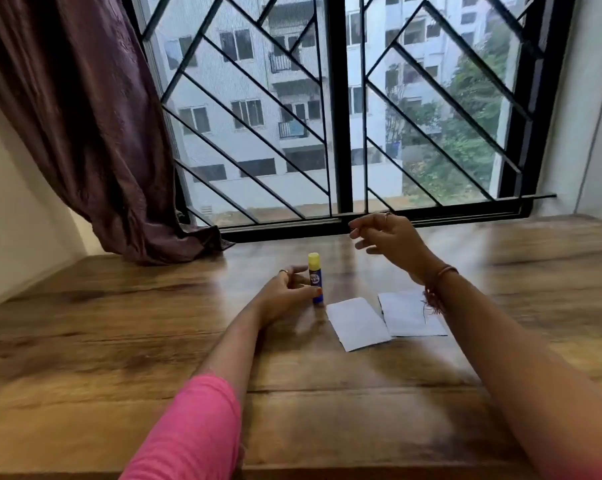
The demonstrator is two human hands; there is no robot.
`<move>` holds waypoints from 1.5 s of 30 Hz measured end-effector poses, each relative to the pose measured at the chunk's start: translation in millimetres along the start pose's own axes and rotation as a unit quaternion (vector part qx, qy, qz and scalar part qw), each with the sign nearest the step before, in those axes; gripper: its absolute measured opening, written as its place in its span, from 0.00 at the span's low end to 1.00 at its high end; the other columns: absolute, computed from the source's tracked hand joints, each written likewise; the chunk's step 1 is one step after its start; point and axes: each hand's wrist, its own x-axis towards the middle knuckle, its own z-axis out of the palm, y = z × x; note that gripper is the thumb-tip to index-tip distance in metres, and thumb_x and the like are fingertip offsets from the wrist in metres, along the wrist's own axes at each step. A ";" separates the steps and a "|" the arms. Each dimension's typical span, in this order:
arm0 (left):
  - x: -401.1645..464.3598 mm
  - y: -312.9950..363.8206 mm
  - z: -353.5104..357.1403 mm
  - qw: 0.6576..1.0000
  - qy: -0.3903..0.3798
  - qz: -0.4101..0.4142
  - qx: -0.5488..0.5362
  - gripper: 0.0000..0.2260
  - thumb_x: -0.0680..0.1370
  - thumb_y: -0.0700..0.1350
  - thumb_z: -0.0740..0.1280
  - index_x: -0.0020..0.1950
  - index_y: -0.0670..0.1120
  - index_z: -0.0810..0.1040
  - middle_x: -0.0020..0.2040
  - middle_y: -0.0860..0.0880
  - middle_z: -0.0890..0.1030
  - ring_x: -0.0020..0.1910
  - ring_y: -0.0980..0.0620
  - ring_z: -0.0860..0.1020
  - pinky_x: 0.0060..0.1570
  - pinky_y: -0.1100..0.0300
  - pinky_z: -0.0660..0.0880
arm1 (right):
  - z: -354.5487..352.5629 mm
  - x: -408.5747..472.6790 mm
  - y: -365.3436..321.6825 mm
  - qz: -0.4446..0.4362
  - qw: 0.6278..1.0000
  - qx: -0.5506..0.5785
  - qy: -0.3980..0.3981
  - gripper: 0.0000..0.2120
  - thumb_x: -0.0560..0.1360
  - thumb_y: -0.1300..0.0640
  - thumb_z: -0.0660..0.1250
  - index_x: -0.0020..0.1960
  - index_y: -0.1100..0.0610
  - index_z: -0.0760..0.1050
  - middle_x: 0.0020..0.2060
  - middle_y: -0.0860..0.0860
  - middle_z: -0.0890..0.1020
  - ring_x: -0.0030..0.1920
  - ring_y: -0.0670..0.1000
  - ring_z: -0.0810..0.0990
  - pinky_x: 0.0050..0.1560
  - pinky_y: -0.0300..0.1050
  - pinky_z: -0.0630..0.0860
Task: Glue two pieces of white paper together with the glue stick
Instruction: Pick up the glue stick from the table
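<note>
Your capped blue glue stick [316, 278] with its yellow cap is standing upright at frame centre; two white paper pieces [357, 323] [410, 314] are lying flat, overlapping slightly, just right of it.

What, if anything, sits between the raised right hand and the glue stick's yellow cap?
Nothing visible does. The right hand hovers open above the table, up and to the right of the glue stick, with only bare wood between. The left hand holds the stick's blue body low down, leaving the cap exposed.

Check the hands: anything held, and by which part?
The left hand grips the upright glue stick by its blue lower body, yellow cap clear. The right hand is raised and holds nothing.
</note>
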 end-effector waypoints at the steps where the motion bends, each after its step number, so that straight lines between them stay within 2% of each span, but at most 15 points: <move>1: 2.5 -0.2 -0.6 1.000 0.003 0.009 -0.012 0.25 0.74 0.44 0.72 0.69 0.45 0.69 0.58 0.45 0.80 0.56 0.49 0.80 0.57 0.55 0.77 | 2.2 2.1 3.5 -0.006 1.000 -0.001 0.007 0.10 0.77 0.65 0.62 0.47 0.53 0.79 0.40 0.49 0.83 0.36 0.44 0.83 0.35 0.33 0.76; 5: 7.5 -1.7 -7.1 0.997 0.010 0.049 -0.063 0.16 0.72 0.46 0.74 0.59 0.50 0.76 0.55 0.47 0.82 0.54 0.53 0.82 0.51 0.61 0.79 | 11.5 2.2 7.4 -0.012 0.999 -0.051 -0.005 0.10 0.76 0.64 0.63 0.47 0.51 0.79 0.41 0.49 0.84 0.38 0.44 0.82 0.36 0.31 0.75; 10: 7.1 -3.5 -6.3 0.994 -0.007 0.068 -0.086 0.13 0.72 0.43 0.74 0.55 0.49 0.78 0.49 0.51 0.85 0.50 0.55 0.83 0.45 0.66 0.78 | 19.6 -2.9 8.8 -0.027 0.994 -0.099 -0.028 0.07 0.76 0.61 0.66 0.52 0.54 0.79 0.46 0.52 0.84 0.46 0.47 0.81 0.39 0.29 0.72; 15: 4.2 1.0 -3.2 0.995 0.021 0.082 -0.046 0.10 0.71 0.44 0.75 0.50 0.50 0.80 0.45 0.52 0.86 0.45 0.56 0.84 0.42 0.67 0.77 | 19.8 -8.6 6.4 -0.022 0.994 -0.102 -0.038 0.08 0.77 0.60 0.65 0.55 0.55 0.78 0.46 0.53 0.84 0.44 0.47 0.80 0.37 0.31 0.75; 19: -0.2 8.3 -1.0 0.992 0.037 0.107 -0.056 0.11 0.70 0.44 0.76 0.50 0.47 0.81 0.44 0.49 0.86 0.46 0.53 0.84 0.44 0.67 0.77 | 17.8 -13.1 3.6 -0.017 0.994 -0.101 -0.044 0.07 0.77 0.59 0.66 0.54 0.54 0.78 0.45 0.53 0.83 0.42 0.48 0.81 0.35 0.33 0.76; 23: -6.6 20.1 3.4 0.990 0.034 0.134 -0.037 0.10 0.68 0.44 0.77 0.48 0.48 0.81 0.37 0.52 0.86 0.39 0.57 0.83 0.39 0.70 0.76 | 15.3 -16.9 -5.5 -0.014 0.995 -0.079 -0.053 0.09 0.76 0.54 0.67 0.54 0.53 0.79 0.44 0.49 0.83 0.37 0.43 0.82 0.32 0.32 0.75; 28: -12.6 28.4 6.0 0.986 0.046 0.157 0.014 0.10 0.67 0.45 0.78 0.45 0.49 0.81 0.35 0.55 0.83 0.34 0.61 0.80 0.36 0.69 0.76 | 14.1 -23.1 -16.7 -0.015 0.997 -0.052 -0.054 0.11 0.71 0.48 0.71 0.50 0.52 0.82 0.43 0.52 0.85 0.35 0.45 0.83 0.30 0.35 0.75; 32: -16.7 35.3 8.6 0.984 0.042 0.172 0.033 0.10 0.66 0.45 0.79 0.42 0.49 0.80 0.34 0.54 0.82 0.32 0.60 0.79 0.34 0.68 0.75 | 15.5 -27.0 -22.6 -0.029 0.992 -0.090 -0.078 0.16 0.67 0.44 0.71 0.47 0.55 0.83 0.39 0.54 0.85 0.32 0.45 0.82 0.28 0.34 0.73; 34: -18.2 37.1 9.9 0.980 0.041 0.184 0.057 0.10 0.66 0.45 0.79 0.41 0.49 0.80 0.36 0.51 0.83 0.32 0.59 0.79 0.35 0.68 0.76 | 19.1 -28.1 -23.5 -0.039 0.987 -0.128 -0.091 0.16 0.67 0.44 0.72 0.45 0.56 0.83 0.36 0.53 0.85 0.30 0.45 0.80 0.28 0.34 0.73; 38: -19.8 39.1 11.6 0.978 0.023 0.189 0.084 0.11 0.66 0.45 0.79 0.44 0.44 0.82 0.38 0.49 0.84 0.36 0.55 0.81 0.37 0.67 0.77 | 21.2 -26.9 -23.2 -0.077 0.967 -0.227 -0.086 0.08 0.70 0.50 0.72 0.41 0.55 0.82 0.29 0.49 0.82 0.27 0.42 0.79 0.32 0.34 0.76; 41: -20.4 41.6 8.6 0.979 0.004 0.186 0.083 0.11 0.68 0.45 0.77 0.47 0.44 0.83 0.38 0.52 0.84 0.36 0.58 0.82 0.39 0.68 0.77 | 18.4 -27.2 -25.4 -0.113 0.956 -0.249 -0.104 0.06 0.72 0.53 0.72 0.45 0.55 0.82 0.33 0.49 0.84 0.31 0.41 0.80 0.38 0.36 0.77; 45: -20.1 38.4 2.1 0.981 -0.020 0.180 0.074 0.09 0.73 0.42 0.72 0.52 0.45 0.82 0.46 0.47 0.85 0.48 0.49 0.83 0.53 0.56 0.79 | 9.3 -26.8 -33.5 -0.152 0.947 -0.256 -0.121 0.08 0.71 0.57 0.72 0.50 0.51 0.81 0.42 0.48 0.84 0.43 0.44 0.82 0.46 0.37 0.78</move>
